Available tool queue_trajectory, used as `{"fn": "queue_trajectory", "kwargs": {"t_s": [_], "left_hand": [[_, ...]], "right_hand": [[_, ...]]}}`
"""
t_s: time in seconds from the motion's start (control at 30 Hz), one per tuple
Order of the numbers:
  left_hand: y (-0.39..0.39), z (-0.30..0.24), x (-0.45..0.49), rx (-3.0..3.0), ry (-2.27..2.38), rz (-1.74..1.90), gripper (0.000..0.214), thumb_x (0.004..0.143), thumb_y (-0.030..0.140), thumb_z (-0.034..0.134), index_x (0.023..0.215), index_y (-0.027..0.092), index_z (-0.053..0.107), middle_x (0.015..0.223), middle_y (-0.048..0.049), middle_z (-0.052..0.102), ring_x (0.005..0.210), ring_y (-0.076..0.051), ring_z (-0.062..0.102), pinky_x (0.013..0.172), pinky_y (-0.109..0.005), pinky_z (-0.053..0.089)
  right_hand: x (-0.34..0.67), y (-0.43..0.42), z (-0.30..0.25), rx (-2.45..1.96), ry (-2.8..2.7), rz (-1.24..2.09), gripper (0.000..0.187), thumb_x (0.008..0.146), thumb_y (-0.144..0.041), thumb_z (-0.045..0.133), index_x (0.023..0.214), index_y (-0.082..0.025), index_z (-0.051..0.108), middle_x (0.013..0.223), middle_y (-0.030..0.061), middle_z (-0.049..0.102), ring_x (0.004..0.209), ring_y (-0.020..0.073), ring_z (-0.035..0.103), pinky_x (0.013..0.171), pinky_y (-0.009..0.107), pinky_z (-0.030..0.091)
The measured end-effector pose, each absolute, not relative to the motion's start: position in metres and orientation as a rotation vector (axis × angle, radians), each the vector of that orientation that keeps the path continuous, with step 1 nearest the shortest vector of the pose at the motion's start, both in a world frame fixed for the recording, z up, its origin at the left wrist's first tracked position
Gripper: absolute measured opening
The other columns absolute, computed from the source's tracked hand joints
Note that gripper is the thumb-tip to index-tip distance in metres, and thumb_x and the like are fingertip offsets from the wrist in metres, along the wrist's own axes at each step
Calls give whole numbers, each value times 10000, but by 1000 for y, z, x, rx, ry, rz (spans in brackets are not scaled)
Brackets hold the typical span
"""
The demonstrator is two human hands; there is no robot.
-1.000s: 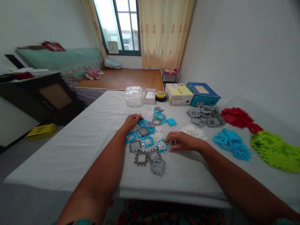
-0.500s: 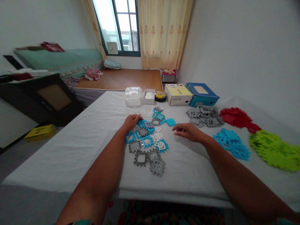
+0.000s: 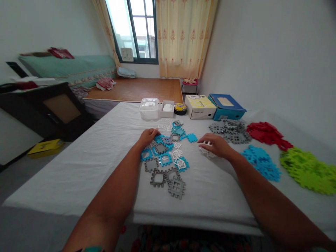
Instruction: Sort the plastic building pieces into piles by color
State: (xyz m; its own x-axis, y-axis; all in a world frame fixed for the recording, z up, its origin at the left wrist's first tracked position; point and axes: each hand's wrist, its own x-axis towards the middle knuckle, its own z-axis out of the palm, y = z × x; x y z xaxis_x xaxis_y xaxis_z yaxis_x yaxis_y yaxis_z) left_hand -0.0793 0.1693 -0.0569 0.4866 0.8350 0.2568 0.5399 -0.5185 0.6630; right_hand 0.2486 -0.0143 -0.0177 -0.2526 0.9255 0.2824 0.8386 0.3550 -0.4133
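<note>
A mixed heap of interlocking plastic tiles lies in the middle of the table, with blue square frames (image 3: 165,159), grey notched tiles (image 3: 158,178) and small white window-lattice pieces (image 3: 176,154). My left hand (image 3: 147,137) rests against the heap's left edge, fingers loosely extended beside the blue tiles; the fingertips are partly hidden. To the right of the heap, my right hand (image 3: 215,144) hovers low with thumb and fingers apart. Just under its fingers lie white lattice pieces (image 3: 207,152) on the cloth. A solid blue tile (image 3: 191,137) sits left of that hand.
On the right lie piles of grey tiles (image 3: 231,131), red tiles (image 3: 266,134), blue tiles (image 3: 261,162) and green tiles (image 3: 309,169). Along the far edge stand a clear plastic box (image 3: 149,109), a round tin (image 3: 180,109), a yellow box (image 3: 200,106) and a blue box (image 3: 227,106).
My right hand has shifted slightly right, and white lattice pieces now show more plainly beneath its fingers. My left hand has stayed at the heap's left edge.
</note>
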Motion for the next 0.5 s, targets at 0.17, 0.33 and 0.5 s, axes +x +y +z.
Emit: {"fn": "queue_trajectory", "kwargs": {"t_s": [0.17,0.33,0.5], "left_hand": [[167,-55,-79,2228,1126,778,645,887,623,304,840,164,755,828,-66,742,810,-216,668,779,-311,492],[170,-57,-79,2222,1133,780,635,884,629,312,832,171,750,835,-65,744,816,-214,666,790,-311,490],[171,-59,-79,2220,1121,785,639,884,631,318,832,165,752,818,-66,740,805,-218,668,781,-316,492]], "right_hand": [[186,-23,-26,-1045,-2415,436,382,888,-414,619,1225,-234,629,1200,96,640,1098,215,554,959,390,449],[170,-24,-32,-1002,-2490,492,310,911,-363,595,1182,-224,655,1168,102,657,1074,210,557,954,392,453],[186,-22,-33,-1152,-2427,469,267,924,-337,570,1115,-182,674,1056,111,683,988,204,605,886,360,479]]}}
